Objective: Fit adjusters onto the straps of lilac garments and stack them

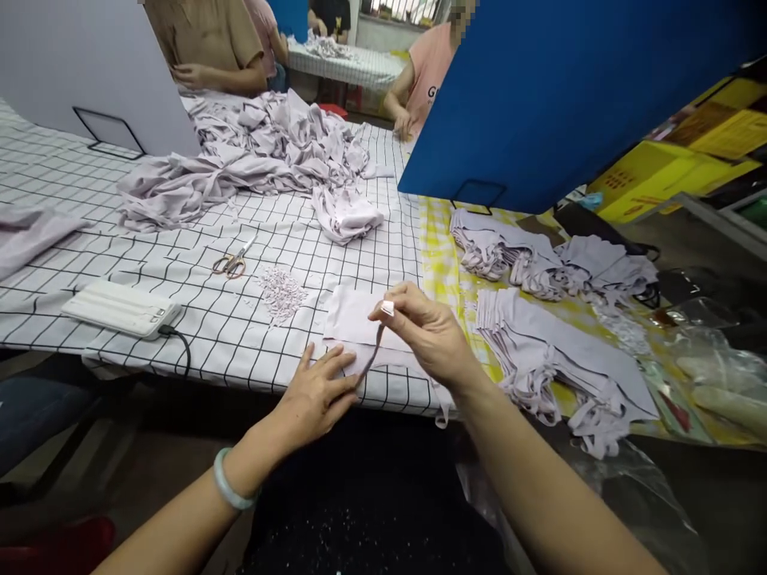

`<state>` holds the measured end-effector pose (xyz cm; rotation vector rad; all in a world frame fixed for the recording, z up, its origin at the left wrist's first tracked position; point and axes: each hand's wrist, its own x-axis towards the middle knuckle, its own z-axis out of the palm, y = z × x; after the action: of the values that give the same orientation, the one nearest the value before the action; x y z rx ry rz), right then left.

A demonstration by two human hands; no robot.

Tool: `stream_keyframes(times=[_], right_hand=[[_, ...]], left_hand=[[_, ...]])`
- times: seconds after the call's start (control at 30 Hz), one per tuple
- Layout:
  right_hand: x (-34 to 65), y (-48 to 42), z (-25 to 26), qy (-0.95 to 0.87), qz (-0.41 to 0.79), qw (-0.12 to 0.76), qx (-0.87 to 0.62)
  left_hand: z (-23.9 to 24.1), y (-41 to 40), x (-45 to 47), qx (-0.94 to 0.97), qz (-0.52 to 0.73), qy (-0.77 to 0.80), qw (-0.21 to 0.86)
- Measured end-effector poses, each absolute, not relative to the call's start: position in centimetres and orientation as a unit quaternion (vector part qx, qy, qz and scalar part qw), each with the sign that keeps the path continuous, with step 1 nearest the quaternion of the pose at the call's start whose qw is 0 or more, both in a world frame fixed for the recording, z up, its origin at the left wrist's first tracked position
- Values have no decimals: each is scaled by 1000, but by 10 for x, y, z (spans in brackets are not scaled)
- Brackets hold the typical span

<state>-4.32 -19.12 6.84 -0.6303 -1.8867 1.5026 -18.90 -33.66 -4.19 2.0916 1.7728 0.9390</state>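
My right hand (436,331) is pinched shut on the upper end of a narrow cloth strip (375,351). A small white folded end (387,307) pokes out at its fingertips. The strip runs down to my left hand (320,389), whose fingers are spread at the table edge, touching a pale pinkish cloth piece (353,313). Whether the left thumb presses the strip's lower end I cannot tell. The cloth piece lies flat beneath both hands, partly covered by the right one. A thin cloth loop (442,407) hangs over the edge near my right wrist.
Scissors (233,259), small cloth snippets (281,294) and a white power bank (121,308) lie leftward. Rumpled cloth (269,144) is heaped behind. Stacked cloth pieces (557,343) lie rightward. White (101,64) and blue panels (539,88) stand on the table; other people sit beyond.
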Motion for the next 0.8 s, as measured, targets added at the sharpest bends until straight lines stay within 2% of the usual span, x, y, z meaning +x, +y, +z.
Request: stream_keyframes(times=[0.07, 0.13, 0.2, 0.33, 0.43, 0.57, 0.8], right_hand=[[-52, -196, 61, -695, 607, 302, -241], [-54, -207, 52, -647, 678, 246, -247], [-52, -220, 44, -603, 729, 196, -258], [-45, -237, 31, -590, 736, 156, -293], [-40, -241, 28, -606, 719, 143, -307], [-33, -247, 25, -619, 693, 127, -346], [-14, -246, 8, -663, 603, 183, -403]], left_hand=[[-29, -332, -192, 654, 428, 611, 126], [-10, -326, -194, 564, 535, 613, 140], [8, -320, -195, 496, 593, 598, 210], [24, -313, -196, 426, 592, 551, 406], [20, -313, -193, 400, 588, 537, 454], [14, -319, -185, 443, 562, 565, 412], [-8, -301, -185, 637, 444, 571, 266]])
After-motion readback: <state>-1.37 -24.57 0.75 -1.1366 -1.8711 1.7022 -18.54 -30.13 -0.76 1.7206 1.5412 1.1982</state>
